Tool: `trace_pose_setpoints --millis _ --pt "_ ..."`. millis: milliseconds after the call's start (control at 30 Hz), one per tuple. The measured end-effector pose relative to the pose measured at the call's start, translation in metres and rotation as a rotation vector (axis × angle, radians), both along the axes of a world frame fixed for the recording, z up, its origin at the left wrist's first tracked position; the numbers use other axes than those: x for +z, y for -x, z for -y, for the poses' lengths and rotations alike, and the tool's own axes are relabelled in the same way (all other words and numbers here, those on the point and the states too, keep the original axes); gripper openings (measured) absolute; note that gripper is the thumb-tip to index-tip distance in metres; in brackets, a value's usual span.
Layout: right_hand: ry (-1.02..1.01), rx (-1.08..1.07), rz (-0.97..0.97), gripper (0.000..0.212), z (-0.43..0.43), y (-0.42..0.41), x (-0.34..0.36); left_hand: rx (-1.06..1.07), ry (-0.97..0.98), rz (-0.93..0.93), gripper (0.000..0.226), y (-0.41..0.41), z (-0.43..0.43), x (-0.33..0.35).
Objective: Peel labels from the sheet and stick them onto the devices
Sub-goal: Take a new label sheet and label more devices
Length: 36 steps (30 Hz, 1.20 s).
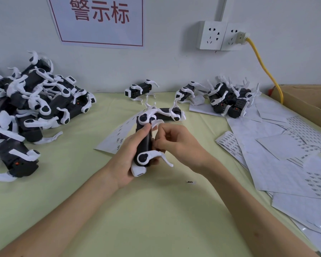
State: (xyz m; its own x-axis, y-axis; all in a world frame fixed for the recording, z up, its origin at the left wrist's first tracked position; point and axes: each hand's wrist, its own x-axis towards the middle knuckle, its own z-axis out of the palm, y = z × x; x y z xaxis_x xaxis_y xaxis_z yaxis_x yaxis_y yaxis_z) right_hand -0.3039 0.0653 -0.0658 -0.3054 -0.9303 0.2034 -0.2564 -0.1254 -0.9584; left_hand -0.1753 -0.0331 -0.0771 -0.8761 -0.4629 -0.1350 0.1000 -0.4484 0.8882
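My left hand grips a black and white device with curved white legs, held upright above the middle of the table. My right hand has its fingers curled against the device's right side, fingertips touching the black body; whether a label is pinched there is hidden. A label sheet lies on the table behind my left hand. One loose label lies on the green mat below my right wrist. A second device lies just behind the held one.
A large heap of devices fills the left side. A smaller group and a single device stand at the back. Label sheets and backing paper cover the right. A cardboard box and yellow cable are far right.
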Motion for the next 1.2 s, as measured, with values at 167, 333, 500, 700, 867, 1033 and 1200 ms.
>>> trace_pose_setpoints --millis 167,333,500,700,867,1033,1200 --pt "0.128 -0.173 0.029 0.022 -0.002 0.006 0.004 0.016 -0.13 -0.055 0.05 0.002 0.002 -0.004" --pt "0.268 -0.357 0.267 0.045 -0.003 0.021 0.007 -0.036 -0.148 -0.037 0.039 0.001 0.003 -0.003" --pt "0.184 -0.476 0.413 0.023 -0.005 0.03 0.01 -0.129 -0.152 -0.011 0.033 0.0 0.003 -0.003" --pt "-0.089 -0.208 0.456 0.048 -0.005 0.037 0.008 -0.479 -0.134 0.004 0.042 -0.004 0.007 -0.001" --pt "-0.22 0.039 0.317 0.056 -0.016 0.044 0.012 -0.536 -0.034 0.096 0.036 -0.007 0.005 0.0" --pt "-0.214 0.1 0.164 0.02 -0.024 0.044 0.014 -0.434 0.007 0.121 0.047 -0.008 0.006 0.005" --pt "-0.197 0.147 0.131 0.044 -0.028 0.05 0.014 -0.238 0.001 0.077 0.038 -0.01 0.011 0.008"
